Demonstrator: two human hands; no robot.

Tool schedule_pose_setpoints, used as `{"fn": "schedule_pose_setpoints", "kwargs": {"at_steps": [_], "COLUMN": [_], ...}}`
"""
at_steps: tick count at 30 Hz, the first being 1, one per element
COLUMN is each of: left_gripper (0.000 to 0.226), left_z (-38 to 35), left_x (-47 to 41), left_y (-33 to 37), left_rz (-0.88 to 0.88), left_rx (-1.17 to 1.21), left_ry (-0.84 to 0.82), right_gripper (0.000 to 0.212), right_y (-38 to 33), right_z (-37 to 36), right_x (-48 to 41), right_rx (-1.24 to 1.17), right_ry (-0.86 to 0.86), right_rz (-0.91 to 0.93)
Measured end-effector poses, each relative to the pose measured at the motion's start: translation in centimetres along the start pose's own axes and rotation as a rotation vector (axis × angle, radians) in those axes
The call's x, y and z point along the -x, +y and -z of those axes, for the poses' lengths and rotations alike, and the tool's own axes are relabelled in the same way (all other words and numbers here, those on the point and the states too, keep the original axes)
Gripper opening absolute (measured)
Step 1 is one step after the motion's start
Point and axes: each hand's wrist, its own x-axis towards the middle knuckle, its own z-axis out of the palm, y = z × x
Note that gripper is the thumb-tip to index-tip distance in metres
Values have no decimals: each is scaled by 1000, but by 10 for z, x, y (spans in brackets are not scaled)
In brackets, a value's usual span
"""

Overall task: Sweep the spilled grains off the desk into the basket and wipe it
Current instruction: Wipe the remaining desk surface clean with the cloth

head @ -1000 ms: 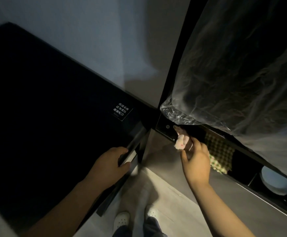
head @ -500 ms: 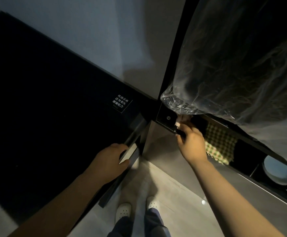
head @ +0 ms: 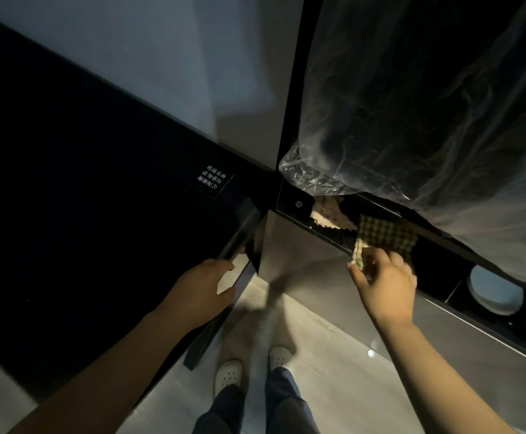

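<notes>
A black glass desk (head: 83, 198) fills the left of the dim view. My left hand (head: 203, 285) grips the desk's front edge near its right corner. My right hand (head: 385, 283) pinches the lower left corner of a green checked cloth (head: 387, 234) that lies in a dark shelf slot (head: 333, 236) under a plastic-covered unit. A pale pink patterned cloth (head: 327, 214) lies in the same slot, just left of the checked one. No grains and no basket are visible in this light.
Crinkled clear plastic sheeting (head: 427, 104) hangs over the unit at upper right. A round white object (head: 495, 289) sits further right in the shelf. A small label with white characters (head: 214, 180) is on the desk. My white shoes (head: 252, 368) stand on the pale floor.
My right hand left the pink cloth in the shelf slot, moved right and took hold of the green checked cloth. My left hand stayed on the desk edge.
</notes>
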Motion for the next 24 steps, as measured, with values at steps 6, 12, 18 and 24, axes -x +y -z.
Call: {"fn": "schedule_pose_setpoints", "kwargs": {"at_steps": [6, 12, 18, 24], "left_gripper": [45, 46, 41, 39], "left_z": [-3, 0, 6, 16], "left_x": [5, 11, 20, 44], "left_y": [-1, 0, -3, -23], "left_rz": [14, 26, 57, 113], "left_rx": [-51, -37, 5, 18], "left_ry": [-9, 10, 39, 40], "right_gripper": [60, 32, 21, 25], "right_y": [2, 3, -22, -75], "right_z": [-2, 0, 0, 8], "right_x": [2, -5, 11, 56], "right_rx": [43, -152, -446, -493], "right_ry": [-42, -37, -68, -141], "right_rz": [-57, 7, 46, 182]}}
